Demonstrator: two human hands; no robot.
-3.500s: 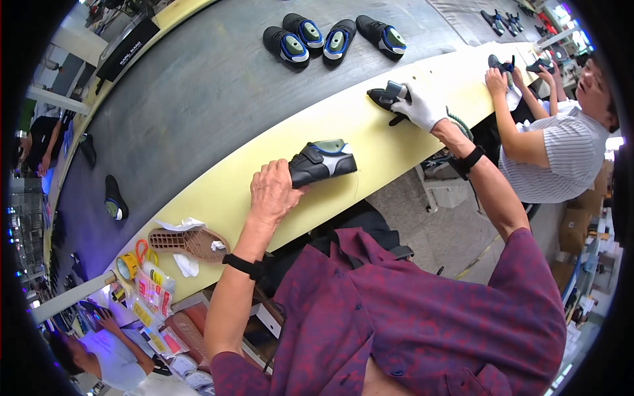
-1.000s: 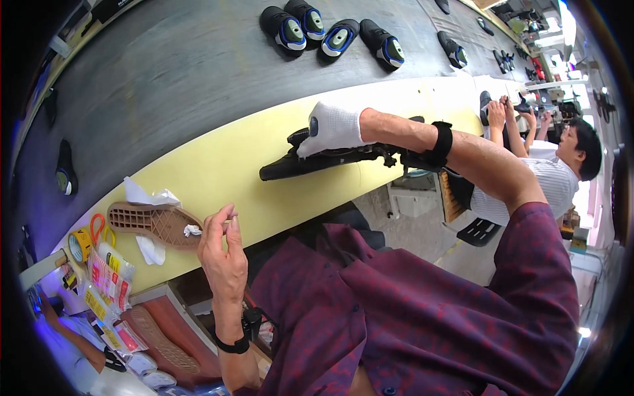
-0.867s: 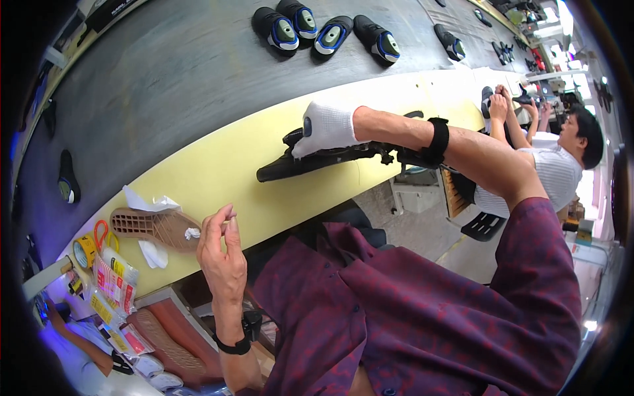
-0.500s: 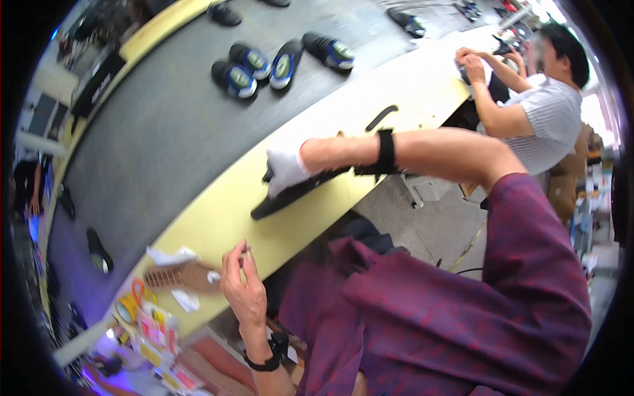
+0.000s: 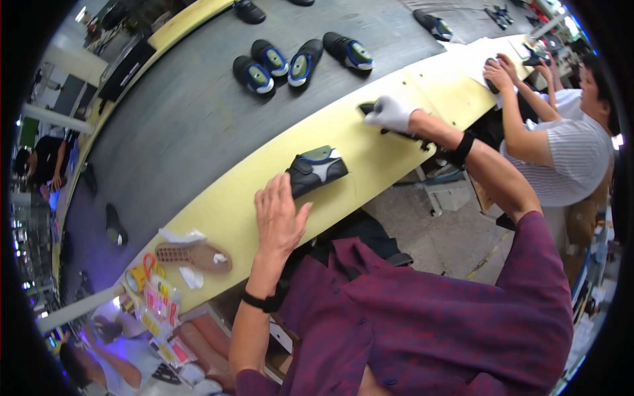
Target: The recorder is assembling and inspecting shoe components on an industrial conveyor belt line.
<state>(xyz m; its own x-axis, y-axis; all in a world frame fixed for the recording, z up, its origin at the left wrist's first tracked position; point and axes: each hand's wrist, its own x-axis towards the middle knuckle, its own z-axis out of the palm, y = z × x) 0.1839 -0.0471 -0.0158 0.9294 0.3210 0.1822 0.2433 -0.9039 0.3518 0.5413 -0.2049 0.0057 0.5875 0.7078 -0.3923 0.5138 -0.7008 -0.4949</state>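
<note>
My left hand (image 5: 281, 214) has its fingers outstretched, the fingertips at the toe end of a black shoe (image 5: 322, 173). That shoe lies on the yellow bench top (image 5: 251, 178), with a grey patch on its side and a green-grey filling in its opening. Farther right, my right hand (image 5: 393, 113) wears a white glove and is closed, smeared by motion. A dark piece (image 5: 366, 107), apparently a curved black strip, sticks out of its fingers; the rest is hidden by the glove. Black bands sit on both wrists.
Several black shoes (image 5: 303, 64) stand on the grey conveyor belt (image 5: 185, 132) beyond the bench. A brown sole (image 5: 178, 255), orange-handled scissors (image 5: 149, 264) and a tape roll (image 5: 135, 280) lie at left. A co-worker (image 5: 561, 142) in a striped shirt sits at right.
My right hand has left the shoe and moved right to where the black strip lay. My left hand has come up beside the shoe, its fingers spreading.
</note>
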